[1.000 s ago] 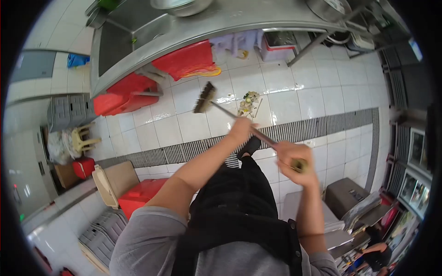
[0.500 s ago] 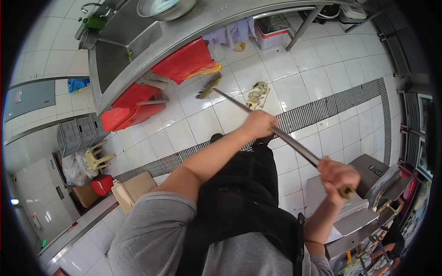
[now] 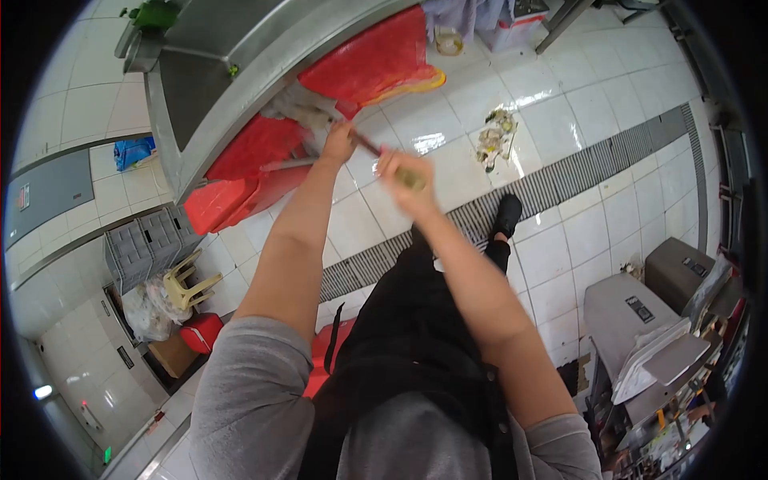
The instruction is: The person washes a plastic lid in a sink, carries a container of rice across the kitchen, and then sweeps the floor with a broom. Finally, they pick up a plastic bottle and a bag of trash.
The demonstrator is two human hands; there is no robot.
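Note:
Both my hands grip a long broom handle [image 3: 370, 147]. My left hand [image 3: 339, 142] holds it further along, close to the steel table's edge. My right hand [image 3: 408, 182] is closed around the handle's near end and is blurred. The broom's head is hidden under the steel table [image 3: 240, 56], among the red tubs [image 3: 256, 148]. A small pile of food scraps [image 3: 496, 136] lies on the white tiled floor to the right of my hands. My black shoe [image 3: 506, 214] stands on the floor drain grate [image 3: 560, 180].
Another red tub [image 3: 376, 56] sits under the table. A grey crate [image 3: 148, 236] and a beige plastic stool [image 3: 188, 284] stand at the left. Grey boxes [image 3: 640, 320] are stacked at the right. A cooler box [image 3: 512, 24] stands at the top.
The broom has been pushed forward under the steel table, its head now out of sight. My right hand moved up and left, close to my left hand. The view shifted left.

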